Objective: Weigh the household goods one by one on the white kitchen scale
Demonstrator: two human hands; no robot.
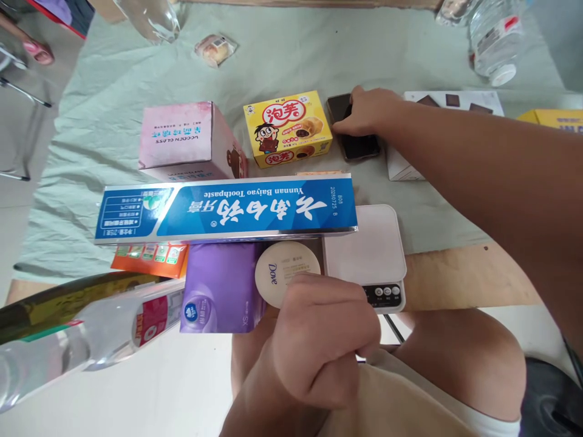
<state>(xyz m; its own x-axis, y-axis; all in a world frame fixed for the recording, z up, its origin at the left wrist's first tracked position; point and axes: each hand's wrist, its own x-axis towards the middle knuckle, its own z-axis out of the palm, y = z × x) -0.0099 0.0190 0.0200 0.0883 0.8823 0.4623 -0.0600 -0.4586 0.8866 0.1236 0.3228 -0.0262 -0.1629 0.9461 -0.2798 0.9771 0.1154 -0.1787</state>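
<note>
My left hand (319, 340) is closed around a round cream Dove container (285, 270), held low in front of me over a purple packet (221, 285). My right hand (367, 112) reaches across the table and rests its fingers on a dark phone (359, 145) lying flat beside a yellow snack box (288, 127). A long blue toothpaste box (225, 209) lies across the middle, between the two hands. A white kitchen scale (368, 249) sits just right of the Dove container.
A pink box (186, 139) stands left of the yellow one. An orange packet (150, 258) peeks from under the toothpaste box. Clear bottles lie at the lower left (91, 334) and stand at the top right (494, 36). A wrapped pastry (214, 48) lies on the pale green cloth (109, 91).
</note>
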